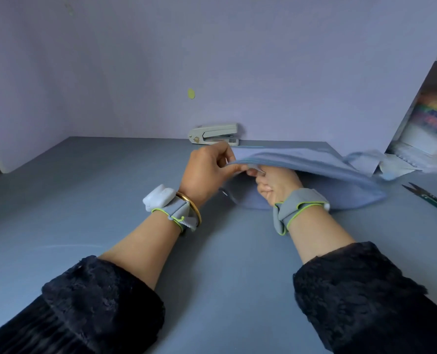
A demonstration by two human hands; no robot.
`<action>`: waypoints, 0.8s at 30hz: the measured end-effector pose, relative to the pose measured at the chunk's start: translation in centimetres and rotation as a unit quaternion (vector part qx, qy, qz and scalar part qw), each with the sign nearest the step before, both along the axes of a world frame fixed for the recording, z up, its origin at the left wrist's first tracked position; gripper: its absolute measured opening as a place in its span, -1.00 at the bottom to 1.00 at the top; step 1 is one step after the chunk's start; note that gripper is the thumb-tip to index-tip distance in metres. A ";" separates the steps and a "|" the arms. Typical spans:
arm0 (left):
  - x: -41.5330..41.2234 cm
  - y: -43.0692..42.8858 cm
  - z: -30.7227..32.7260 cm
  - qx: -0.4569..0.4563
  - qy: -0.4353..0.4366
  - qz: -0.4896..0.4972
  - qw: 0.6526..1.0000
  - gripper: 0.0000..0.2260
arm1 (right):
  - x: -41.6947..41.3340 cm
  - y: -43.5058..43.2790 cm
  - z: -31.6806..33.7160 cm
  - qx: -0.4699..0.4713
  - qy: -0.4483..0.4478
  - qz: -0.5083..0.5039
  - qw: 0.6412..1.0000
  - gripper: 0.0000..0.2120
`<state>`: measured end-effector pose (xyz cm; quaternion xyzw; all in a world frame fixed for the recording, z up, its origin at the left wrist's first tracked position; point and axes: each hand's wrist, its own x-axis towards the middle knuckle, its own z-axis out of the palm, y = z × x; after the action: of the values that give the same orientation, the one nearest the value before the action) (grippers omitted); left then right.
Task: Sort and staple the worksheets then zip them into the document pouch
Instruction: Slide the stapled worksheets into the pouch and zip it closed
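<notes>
A light blue fabric document pouch [314,167] lies on the blue table, its left end lifted off the surface. My left hand [207,172] pinches that raised left corner. Just below the corner, my right hand [276,185] pinches a small metal zipper pull [259,171] at the pouch's edge. No worksheets show; the pouch's inside is hidden. A grey stapler [213,134] sits against the wall just behind my left hand.
Dark scissors [431,199] lie at the table's right edge. Loose white papers [401,164] and a stack of colourful items [431,123] sit at the far right. A lilac wall [161,60] backs the table [110,200].
</notes>
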<state>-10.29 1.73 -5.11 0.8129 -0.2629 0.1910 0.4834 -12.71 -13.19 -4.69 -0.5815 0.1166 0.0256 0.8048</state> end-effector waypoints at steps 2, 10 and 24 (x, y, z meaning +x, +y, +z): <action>0.2 0.1 0.0 0.009 -0.009 0.014 1.000 -0.66 | -0.3 0.0 -0.2 -0.036 0.031 0.045 0.998 -0.77; 1.3 1.2 -1.0 0.048 0.018 0.045 0.998 -0.64 | -0.5 -0.7 -0.1 -0.004 0.040 0.022 0.999 -0.89; 0.9 3.1 -0.1 0.027 0.329 -0.006 0.944 -0.78 | 0.1 -2.1 -0.9 -0.333 0.054 -0.092 0.937 -0.67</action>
<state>-9.37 4.79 -5.24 0.8415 -0.0988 -0.0966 0.5222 -12.64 -15.32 -5.57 -0.8008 0.2144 -0.0574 0.5563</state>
